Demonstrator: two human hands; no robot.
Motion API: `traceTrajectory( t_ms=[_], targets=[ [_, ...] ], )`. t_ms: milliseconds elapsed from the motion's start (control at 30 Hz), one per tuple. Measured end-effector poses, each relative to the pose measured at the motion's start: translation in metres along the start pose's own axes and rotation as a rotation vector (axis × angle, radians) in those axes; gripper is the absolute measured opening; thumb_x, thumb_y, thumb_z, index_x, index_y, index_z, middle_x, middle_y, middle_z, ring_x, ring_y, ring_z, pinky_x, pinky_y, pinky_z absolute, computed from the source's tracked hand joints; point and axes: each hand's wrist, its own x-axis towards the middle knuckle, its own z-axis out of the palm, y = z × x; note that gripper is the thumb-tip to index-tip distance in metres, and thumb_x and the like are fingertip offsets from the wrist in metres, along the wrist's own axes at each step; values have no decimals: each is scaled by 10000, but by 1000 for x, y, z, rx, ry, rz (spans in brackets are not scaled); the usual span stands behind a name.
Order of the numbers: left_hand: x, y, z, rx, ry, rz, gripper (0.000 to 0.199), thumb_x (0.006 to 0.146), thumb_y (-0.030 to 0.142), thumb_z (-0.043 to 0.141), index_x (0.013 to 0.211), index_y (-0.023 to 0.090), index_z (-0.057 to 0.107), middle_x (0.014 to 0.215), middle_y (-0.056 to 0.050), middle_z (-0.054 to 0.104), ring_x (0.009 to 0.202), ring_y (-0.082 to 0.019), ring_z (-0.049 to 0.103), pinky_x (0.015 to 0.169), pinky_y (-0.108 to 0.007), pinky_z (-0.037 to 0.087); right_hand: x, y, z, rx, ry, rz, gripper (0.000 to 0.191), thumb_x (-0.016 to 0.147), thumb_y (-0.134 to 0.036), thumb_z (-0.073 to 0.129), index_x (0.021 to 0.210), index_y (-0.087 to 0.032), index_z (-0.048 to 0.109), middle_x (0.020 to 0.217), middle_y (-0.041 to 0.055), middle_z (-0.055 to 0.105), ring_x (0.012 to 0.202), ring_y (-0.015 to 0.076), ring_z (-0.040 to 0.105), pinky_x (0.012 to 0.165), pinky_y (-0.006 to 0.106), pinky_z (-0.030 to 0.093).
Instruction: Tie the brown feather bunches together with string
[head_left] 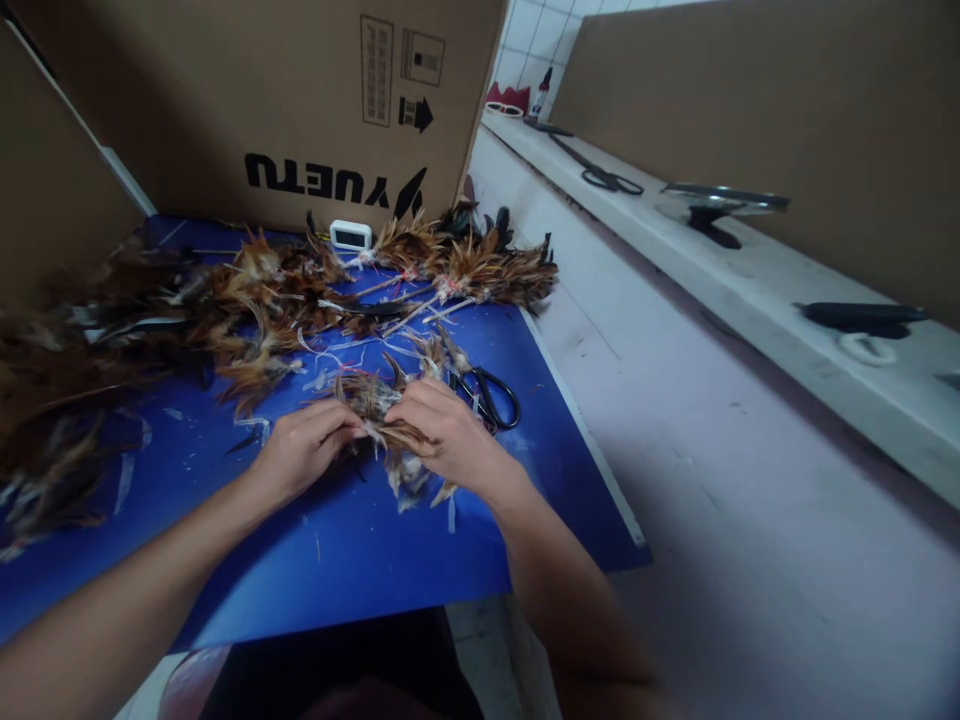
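My left hand pinches the near end of a small bunch of brown feathers above the blue tabletop. From the other side my right hand closes its fingers round the same feathers. Thumbs and fingertips are partly hidden among the plumes. Below the hands lie loose pale feathers. Black-handled scissors rest just beyond my right hand, their blades mostly covered.
Brown feather bundles on sticks lie at the back; a blurred feather heap covers the left. A white digital timer stands before a large cardboard box. Along the right wall, a ledge holds another pair of scissors.
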Motion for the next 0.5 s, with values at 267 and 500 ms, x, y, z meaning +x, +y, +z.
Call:
traceTrajectory(
  t_ms=[267, 500],
  targets=[
    [-2, -1, 1, 30, 4, 44, 158, 885, 246, 573, 769, 216, 677, 639, -7, 650, 588, -136, 599, 617, -232, 466, 1, 4, 6, 186, 116, -25, 153, 926, -158, 521, 983, -209, 653, 900, 48, 677, 866, 167, 608, 812, 339, 485],
    [-1, 0, 1, 18, -2, 41, 154, 884, 249, 582, 768, 209, 675, 606, 2, 642, 551, -129, 586, 585, -228, 456, 3, 4, 8, 237, 208, -71, 162, 901, -125, 542, 934, -203, 680, 887, 42, 727, 839, 152, 644, 789, 326, 508]
  ],
)
